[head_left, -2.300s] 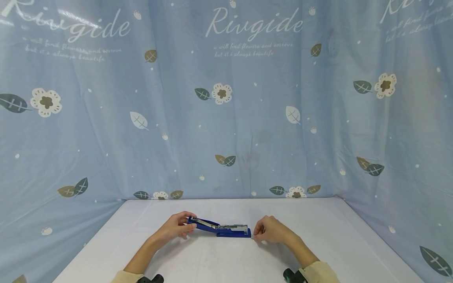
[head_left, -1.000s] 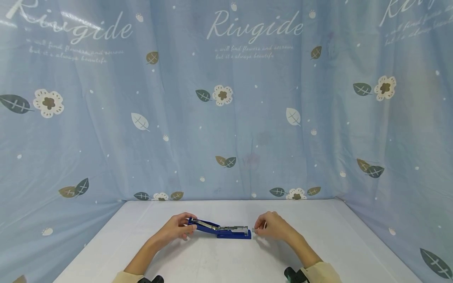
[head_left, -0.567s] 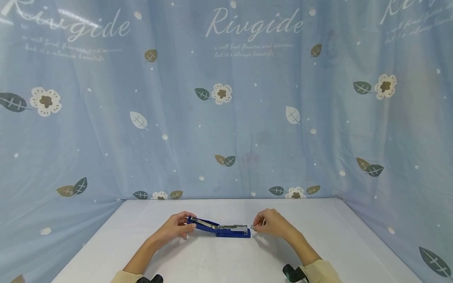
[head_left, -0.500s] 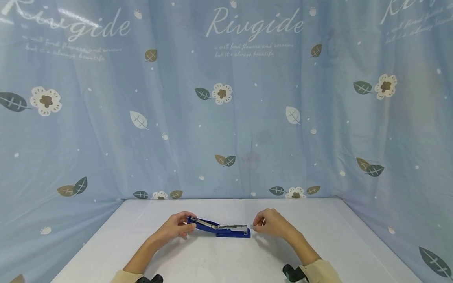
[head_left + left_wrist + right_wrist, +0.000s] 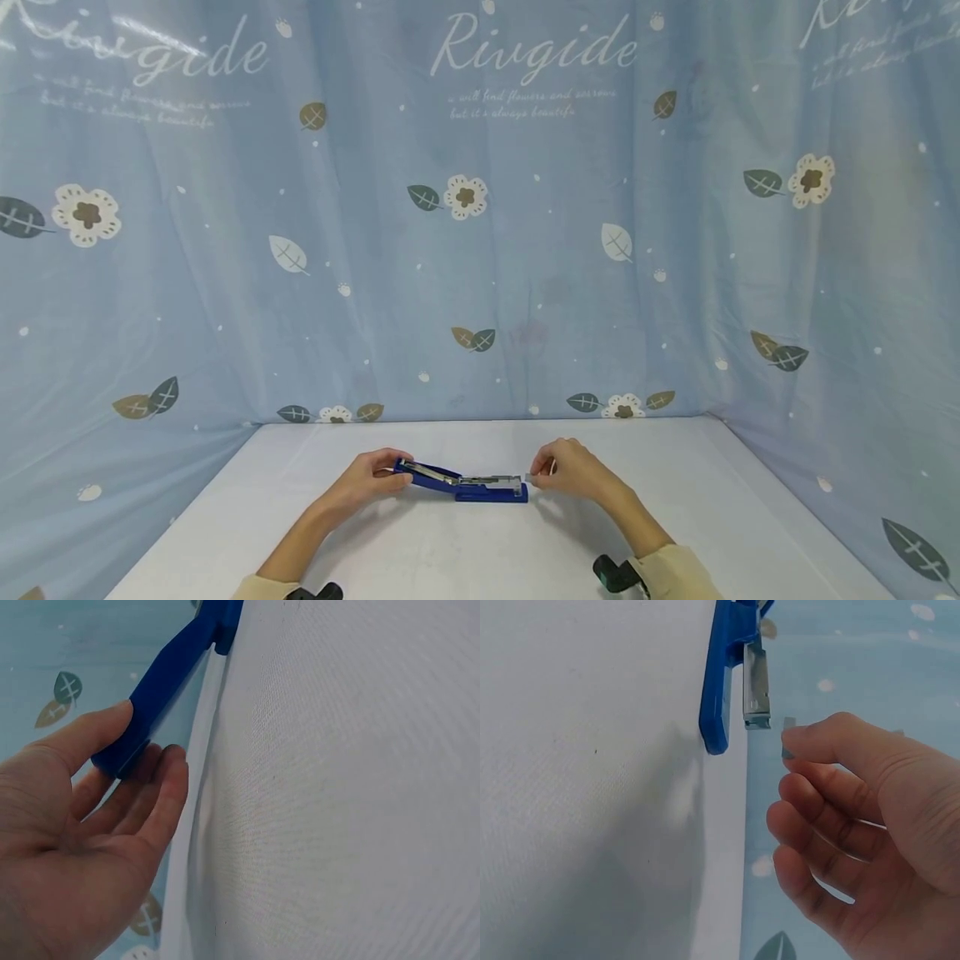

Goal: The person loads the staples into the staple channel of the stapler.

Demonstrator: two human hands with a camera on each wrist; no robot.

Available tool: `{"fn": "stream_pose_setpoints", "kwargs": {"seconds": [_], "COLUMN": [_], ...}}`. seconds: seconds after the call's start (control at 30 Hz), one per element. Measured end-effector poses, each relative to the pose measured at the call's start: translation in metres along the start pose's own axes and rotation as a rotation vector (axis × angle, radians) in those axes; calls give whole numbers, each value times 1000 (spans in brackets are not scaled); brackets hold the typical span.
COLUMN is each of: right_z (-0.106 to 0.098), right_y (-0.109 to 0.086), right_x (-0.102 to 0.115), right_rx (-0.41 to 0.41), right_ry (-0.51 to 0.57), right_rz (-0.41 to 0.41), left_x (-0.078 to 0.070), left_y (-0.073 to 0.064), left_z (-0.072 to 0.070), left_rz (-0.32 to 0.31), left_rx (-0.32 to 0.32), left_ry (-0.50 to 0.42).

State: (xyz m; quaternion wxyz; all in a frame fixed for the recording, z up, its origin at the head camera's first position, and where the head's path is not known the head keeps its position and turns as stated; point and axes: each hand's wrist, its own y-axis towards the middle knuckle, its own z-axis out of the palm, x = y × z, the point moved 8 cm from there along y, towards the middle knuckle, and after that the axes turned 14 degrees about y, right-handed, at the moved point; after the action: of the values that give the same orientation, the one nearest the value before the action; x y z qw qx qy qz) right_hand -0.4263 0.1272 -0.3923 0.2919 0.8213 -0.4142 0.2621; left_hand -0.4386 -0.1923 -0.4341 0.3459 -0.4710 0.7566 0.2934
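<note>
A blue stapler [image 5: 491, 494] lies on the white table with its top arm swung back to the left and its metal magazine [image 5: 756, 679] bare. My left hand [image 5: 367, 482] grips the raised end of the blue arm [image 5: 161, 682], thumb on one side and fingers on the other. Just beyond the magazine's right end is my right hand [image 5: 573, 471]. Between thumb and forefinger it pinches a short grey strip of staples [image 5: 788, 724], a small gap away from the magazine's tip; the other fingers curl loosely below.
The white tabletop [image 5: 450, 550] spreads around the stapler. Behind it and along both sides hangs a blue curtain [image 5: 465, 267] printed with leaves and flowers. A black wrist camera [image 5: 617, 575] sits by the right sleeve.
My right hand has risen from beside the base's right end to about the magazine's height, bringing the staple strip with it. The left hand and the stapler have stayed in place.
</note>
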Motion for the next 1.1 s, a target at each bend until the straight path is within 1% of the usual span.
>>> {"fn": "stream_pose_setpoints", "kwargs": {"seconds": [0.2, 0.4, 0.53, 0.77, 1.1], "right_z": [2, 7, 11, 16, 23], "right_y": [3, 9, 13, 19, 24], "right_x": [5, 8, 11, 12, 12], "right_rx": [10, 18, 25, 31, 37], "right_ry": [7, 14, 14, 28, 22], "right_rz": [-23, 1, -6, 10, -11], "left_x": [1, 2, 3, 3, 4], "left_y": [1, 3, 3, 4, 2], "left_z": [-1, 0, 0, -2, -2], "left_rz": [-7, 0, -6, -22, -14], "left_rx": [-10, -3, -4, -14, -7], "left_ry": [14, 7, 11, 25, 15]}}
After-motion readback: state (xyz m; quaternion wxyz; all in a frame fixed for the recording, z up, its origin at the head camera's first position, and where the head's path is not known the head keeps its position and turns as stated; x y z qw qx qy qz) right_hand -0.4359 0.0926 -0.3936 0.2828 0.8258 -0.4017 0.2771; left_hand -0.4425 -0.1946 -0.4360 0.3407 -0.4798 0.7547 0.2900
